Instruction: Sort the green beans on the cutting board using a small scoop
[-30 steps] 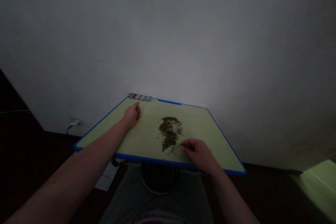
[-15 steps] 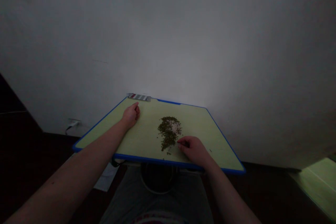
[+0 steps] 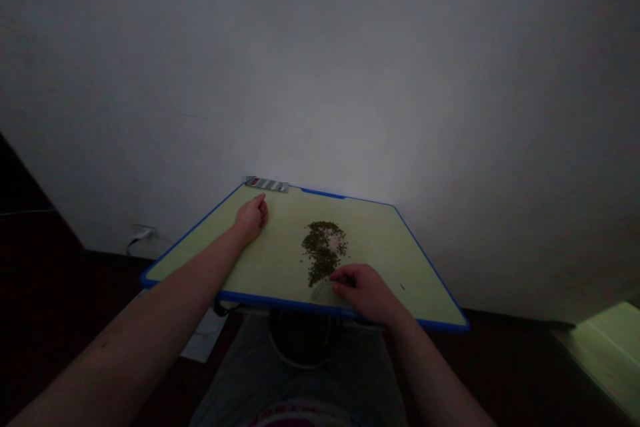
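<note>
On the pale folding table (image 3: 380,233) with a blue edge lies a spread of small greenish-brown grains (image 3: 320,243), too small to name surely. A pale pinkish patch (image 3: 335,241) shows at its right side. My right hand (image 3: 363,288) is at the near end of the grains, its fingers pinched on a clear piece with a curved rim (image 3: 323,289). My left hand (image 3: 251,219) rests on the table left of the grains, loosely closed; its inner fingers are hidden, so I cannot see if anything is in it.
A flat striped packet (image 3: 267,184) lies at the table's far left corner. Between my legs, below the near edge, is a dark round bowl (image 3: 303,340). A wall stands behind the table; a plug with a cable (image 3: 143,235) is low on the left.
My right hand has shifted slightly left and toward me, and the clear piece now shows near the table's front edge. A few grains at the near end are gone from view. My left hand stays put.
</note>
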